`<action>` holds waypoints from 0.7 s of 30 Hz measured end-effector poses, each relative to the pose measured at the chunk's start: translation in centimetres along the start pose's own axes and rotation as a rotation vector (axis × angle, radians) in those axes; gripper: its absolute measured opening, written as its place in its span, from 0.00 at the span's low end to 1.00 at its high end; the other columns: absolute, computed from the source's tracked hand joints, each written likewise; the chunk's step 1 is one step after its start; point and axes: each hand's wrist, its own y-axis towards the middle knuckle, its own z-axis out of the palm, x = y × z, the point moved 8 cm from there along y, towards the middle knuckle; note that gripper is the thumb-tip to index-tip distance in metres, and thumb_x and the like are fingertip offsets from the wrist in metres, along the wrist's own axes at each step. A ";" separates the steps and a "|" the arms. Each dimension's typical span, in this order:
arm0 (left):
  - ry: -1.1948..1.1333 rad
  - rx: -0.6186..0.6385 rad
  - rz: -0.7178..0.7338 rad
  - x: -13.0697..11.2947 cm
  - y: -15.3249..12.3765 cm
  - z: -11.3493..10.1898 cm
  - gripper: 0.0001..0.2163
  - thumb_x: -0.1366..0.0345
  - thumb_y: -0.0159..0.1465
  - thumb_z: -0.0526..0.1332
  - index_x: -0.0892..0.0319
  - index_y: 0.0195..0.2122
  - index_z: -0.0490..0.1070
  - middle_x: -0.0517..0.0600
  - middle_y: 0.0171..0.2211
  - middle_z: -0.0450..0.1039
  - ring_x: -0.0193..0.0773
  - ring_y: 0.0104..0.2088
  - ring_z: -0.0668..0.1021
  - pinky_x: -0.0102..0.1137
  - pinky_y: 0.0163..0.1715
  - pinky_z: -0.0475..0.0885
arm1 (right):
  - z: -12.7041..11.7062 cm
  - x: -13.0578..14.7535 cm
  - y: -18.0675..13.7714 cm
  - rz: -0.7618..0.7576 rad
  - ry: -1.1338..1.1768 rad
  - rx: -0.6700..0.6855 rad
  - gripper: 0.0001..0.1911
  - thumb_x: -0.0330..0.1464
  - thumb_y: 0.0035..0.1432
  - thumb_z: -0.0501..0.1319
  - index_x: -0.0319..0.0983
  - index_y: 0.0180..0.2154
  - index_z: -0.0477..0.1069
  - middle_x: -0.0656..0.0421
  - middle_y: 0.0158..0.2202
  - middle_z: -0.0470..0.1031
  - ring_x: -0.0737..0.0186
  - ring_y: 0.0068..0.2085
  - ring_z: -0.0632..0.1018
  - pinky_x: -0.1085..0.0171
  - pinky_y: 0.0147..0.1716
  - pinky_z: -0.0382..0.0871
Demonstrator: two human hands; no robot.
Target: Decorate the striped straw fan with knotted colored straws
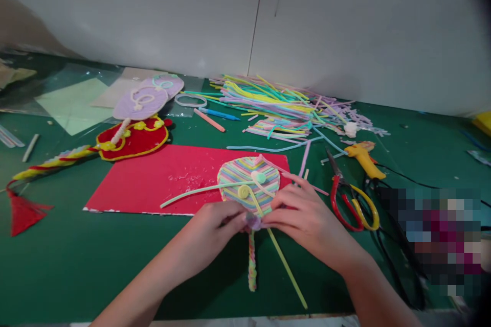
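Near the front of the table, my left hand (224,222) and my right hand (305,214) both pinch a small purple pipe-cleaner coil (253,222). It sits over the spot where a round, pastel-striped fan (233,171) meets its twisted handle (251,265). On the fan's face are a yellow spiral (243,192) and a mint-and-white coil (259,177). A mint pipe cleaner (192,194) trails left from it, and a yellow-green one (287,268) runs down past my fingers. My right fingers partly cover the fan's lower right side.
A red board (141,184) lies under the fan. Scissors (347,202) and a yellow glue gun (366,160) with a black cord lie right. Pipe cleaners (264,94) pile up at the back. Left are a red fan (134,142), purple fan (141,97) and red tassel (25,212).
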 end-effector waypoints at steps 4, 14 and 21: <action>-0.161 -0.081 -0.066 0.9 0.1 0.3 0.10 0.62 0.60 0.52 0.58 0.30 0.71 0.48 0.29 0.73 0.35 0.31 0.74 0.28 0.32 0.69 | -0.4 -0.3 -0.2 0.057 0.007 -0.124 0.07 0.32 0.56 0.56 0.43 0.30 0.73 0.63 0.27 0.70 0.68 0.31 0.69 0.55 0.50 0.54; -0.057 -0.150 -0.130 1.6 -0.4 0.4 0.08 0.63 0.59 0.53 0.58 0.29 0.69 0.47 0.28 0.72 0.35 0.31 0.73 0.28 0.32 0.67 | 0.1 -0.6 -1.0 0.125 0.022 -0.148 0.07 0.32 0.57 0.55 0.42 0.33 0.72 0.61 0.29 0.72 0.66 0.33 0.71 0.59 0.43 0.59; 0.161 -0.160 -0.120 1.9 0.0 -0.7 0.11 0.61 0.60 0.50 0.58 0.32 0.70 0.47 0.30 0.73 0.35 0.30 0.72 0.27 0.29 0.65 | 1.0 -2.0 -1.8 0.186 0.029 -0.076 0.07 0.32 0.57 0.55 0.42 0.35 0.72 0.59 0.32 0.73 0.64 0.34 0.71 0.62 0.36 0.61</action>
